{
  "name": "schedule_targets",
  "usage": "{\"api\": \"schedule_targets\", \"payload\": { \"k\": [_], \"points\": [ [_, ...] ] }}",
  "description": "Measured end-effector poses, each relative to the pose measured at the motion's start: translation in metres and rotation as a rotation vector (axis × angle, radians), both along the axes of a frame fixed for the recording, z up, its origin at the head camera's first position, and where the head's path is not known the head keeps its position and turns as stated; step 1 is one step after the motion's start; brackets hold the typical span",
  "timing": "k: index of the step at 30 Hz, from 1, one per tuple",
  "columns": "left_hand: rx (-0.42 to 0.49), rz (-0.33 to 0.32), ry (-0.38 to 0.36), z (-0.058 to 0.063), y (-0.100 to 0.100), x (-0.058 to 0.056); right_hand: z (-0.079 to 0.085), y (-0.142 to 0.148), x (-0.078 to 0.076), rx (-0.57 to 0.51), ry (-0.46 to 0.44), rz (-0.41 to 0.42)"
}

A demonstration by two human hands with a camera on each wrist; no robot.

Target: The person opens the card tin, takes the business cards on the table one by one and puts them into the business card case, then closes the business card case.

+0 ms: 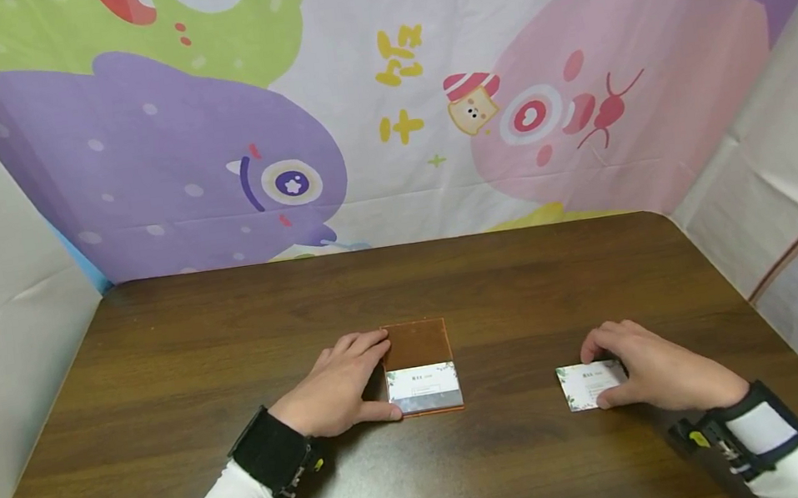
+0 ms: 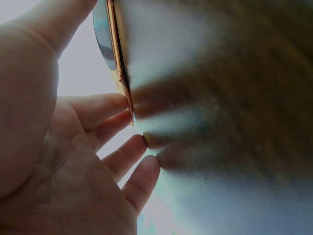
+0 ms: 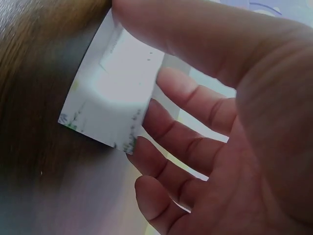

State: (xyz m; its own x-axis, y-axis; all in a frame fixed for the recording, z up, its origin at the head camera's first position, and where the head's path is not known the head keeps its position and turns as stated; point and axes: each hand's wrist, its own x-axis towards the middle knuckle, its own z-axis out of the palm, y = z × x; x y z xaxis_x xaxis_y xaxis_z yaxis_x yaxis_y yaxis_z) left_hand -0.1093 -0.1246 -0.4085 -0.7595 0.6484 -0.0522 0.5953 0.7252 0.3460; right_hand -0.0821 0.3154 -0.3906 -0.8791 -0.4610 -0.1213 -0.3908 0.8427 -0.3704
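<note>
A flat brown card holder point(image 1: 416, 343) lies on the table, with a white printed card point(image 1: 422, 380) across its lower half and a grey band along the bottom. My left hand point(image 1: 341, 387) rests at its left side, fingers stretched out to the upper left edge and thumb at the lower left corner. In the left wrist view the fingertips point(image 2: 133, 147) meet the tabletop and the holder's thin edge point(image 2: 120, 68). Off to the right, my right hand point(image 1: 650, 371) holds another white card point(image 3: 105, 83) by opposite edges, thumb on one side and fingers on the other. Green leaf prints mark its corners.
The dark wooden table point(image 1: 227, 322) has rounded far corners. Behind it hangs a cloth point(image 1: 392, 199) printed with cartoon creatures. Pale fabric walls point(image 1: 1, 276) stand on both sides.
</note>
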Motion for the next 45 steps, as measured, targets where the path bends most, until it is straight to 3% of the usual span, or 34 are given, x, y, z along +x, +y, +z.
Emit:
{"api": "schedule_targets", "payload": {
  "k": [10,20,45],
  "points": [
    [0.002,-0.002,0.004,0.001,0.001,0.0,0.001,-0.006,-0.004,-0.039,-0.079,-0.046],
    [0.006,0.001,0.012,0.001,0.001,0.0,0.003,-0.008,-0.005,-0.141,-0.093,0.018],
    [-0.004,0.006,0.003,0.001,0.001,0.001,0.02,-0.041,-0.027,-0.174,-0.006,0.065]
  ]
}}
